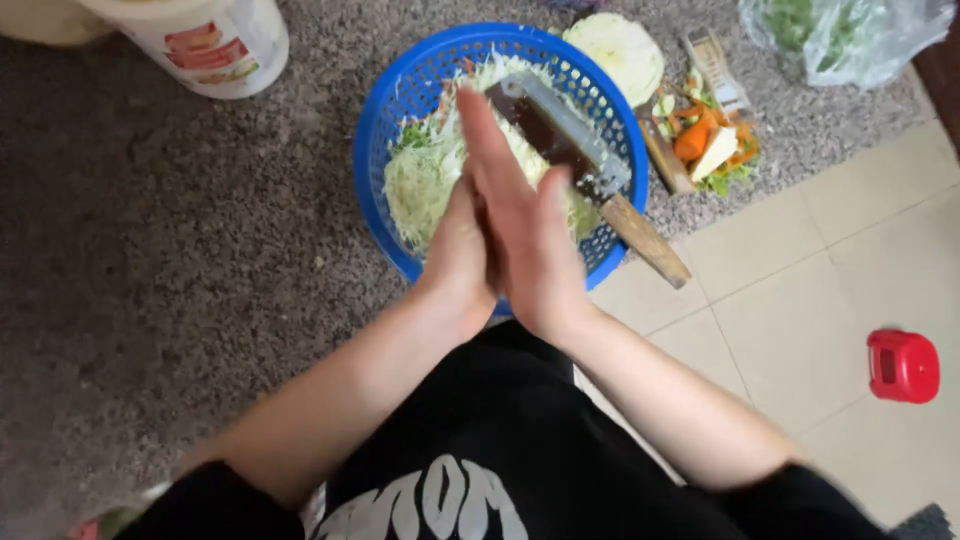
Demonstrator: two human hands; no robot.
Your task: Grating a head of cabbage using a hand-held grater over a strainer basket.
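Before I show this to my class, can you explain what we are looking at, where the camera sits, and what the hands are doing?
There is no machine here. One camera worn on a person's head looks down at their own two bare hands. The left hand and right hand are pressed together, palm to palm, above a blue basket of shredded cabbage. They hold nothing that I can see. A wooden-handled slicer rests across the basket. Behind it lie a cut cabbage and vegetable scraps. A white bucket stands at top left, and a red lid lies on the tiled floor.
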